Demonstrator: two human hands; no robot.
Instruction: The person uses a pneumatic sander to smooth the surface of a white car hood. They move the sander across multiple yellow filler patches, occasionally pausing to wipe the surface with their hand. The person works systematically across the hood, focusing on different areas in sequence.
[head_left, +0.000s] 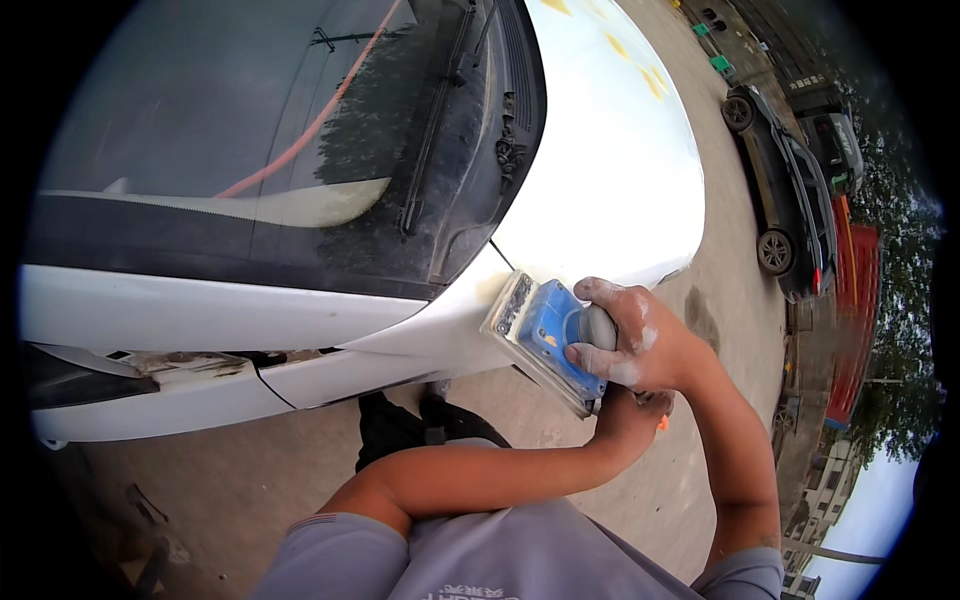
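A blue sander (552, 335) with a flat rectangular pad rests tilted against the white car's body panel (455, 318), near the lower corner of the windshield. My right hand (635, 335), dusted with white powder, is closed around the sander's grey rounded knob (598, 328). Just below it, my left hand (632, 420) is closed at the rear end of the sander; its fingers are partly hidden by the tool and my right hand. A small orange piece (662, 424) shows beside my left hand. Yellowish filler patches (617, 46) mark the white hood (610, 170).
The windshield (250, 100) and wipers lie to the left of the hood. Along the near side, the car has an open gap (210, 362) at the door edge. A dark parked car (785, 195) and a red container-like structure (855, 310) stand on the right, beyond concrete ground (715, 370).
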